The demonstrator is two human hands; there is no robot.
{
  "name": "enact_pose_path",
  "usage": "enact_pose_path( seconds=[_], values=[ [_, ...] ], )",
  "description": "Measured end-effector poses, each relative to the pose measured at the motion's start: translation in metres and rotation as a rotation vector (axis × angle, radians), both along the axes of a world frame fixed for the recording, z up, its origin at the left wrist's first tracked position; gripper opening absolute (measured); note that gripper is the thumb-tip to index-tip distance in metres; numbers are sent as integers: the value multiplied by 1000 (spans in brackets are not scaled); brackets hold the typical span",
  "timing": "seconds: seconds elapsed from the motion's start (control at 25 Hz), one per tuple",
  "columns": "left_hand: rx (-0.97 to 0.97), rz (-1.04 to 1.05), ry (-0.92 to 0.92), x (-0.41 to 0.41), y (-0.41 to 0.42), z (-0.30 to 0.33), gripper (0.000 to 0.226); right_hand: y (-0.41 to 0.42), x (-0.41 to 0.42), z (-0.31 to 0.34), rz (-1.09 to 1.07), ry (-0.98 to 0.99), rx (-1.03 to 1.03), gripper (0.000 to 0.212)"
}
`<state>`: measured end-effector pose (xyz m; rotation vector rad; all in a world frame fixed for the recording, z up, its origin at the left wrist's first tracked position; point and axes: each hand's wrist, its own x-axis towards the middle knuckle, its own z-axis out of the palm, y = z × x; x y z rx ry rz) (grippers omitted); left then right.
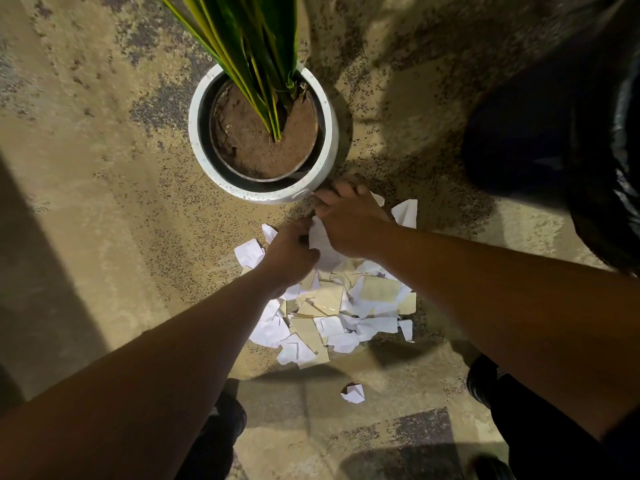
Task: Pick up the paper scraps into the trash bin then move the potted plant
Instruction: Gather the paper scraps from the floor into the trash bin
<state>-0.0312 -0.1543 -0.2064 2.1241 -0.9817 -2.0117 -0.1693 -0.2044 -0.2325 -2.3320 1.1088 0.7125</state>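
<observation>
Paper scraps [329, 313] under both hands' grips [294, 251] [346, 223], white pot [263, 133] just beyond.

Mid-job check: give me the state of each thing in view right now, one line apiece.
paper scraps: heaped on the floor, not yet binned
stray scrap: lying apart, nearer the feet
potted plant: upright, beside the heap
trash bin: black-lined, at the right; inside too dark to read
left hand: gripping paper
right hand: gripping paper near the pot

Bare forearms [145, 368], dark trousers [540, 420], black shoes [479, 379]
</observation>
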Motion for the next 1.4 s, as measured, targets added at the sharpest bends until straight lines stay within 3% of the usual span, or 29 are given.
enact_pose_path(
  seconds=[0.12,0.2,0.28,0.4,0.68,0.84,0.96,1.12,1.4],
  values=[
    [-4,53,2,-2,1,-1,47,14,-17,1,-62,-152,-15,29],
    [2,108,-6,-5,0,-4,49,17,-38,0,-328,-128,-111,23],
    [-15,144,-24,-9,0,-7,58,15,-64,-5,-684,-27,-137,29],
    [-54,144,-37,-18,3,-14,65,11,-77,-14,-958,50,112,47],
    [41,189,-30,-38,18,-21,54,41,-32,-3,-1238,-286,385,45],
    [-3,191,-34,-34,20,-15,22,52,-24,12,-1253,-369,356,31],
    [-86,141,-45,-29,20,7,7,59,-29,37,-1318,-438,358,16],
    [-181,125,-21,-26,20,56,13,59,-40,99,-1407,-482,297,20],
    [-333,193,48,-48,-3,180,12,51,-68,247,-1895,-771,171,15]
  ],
)
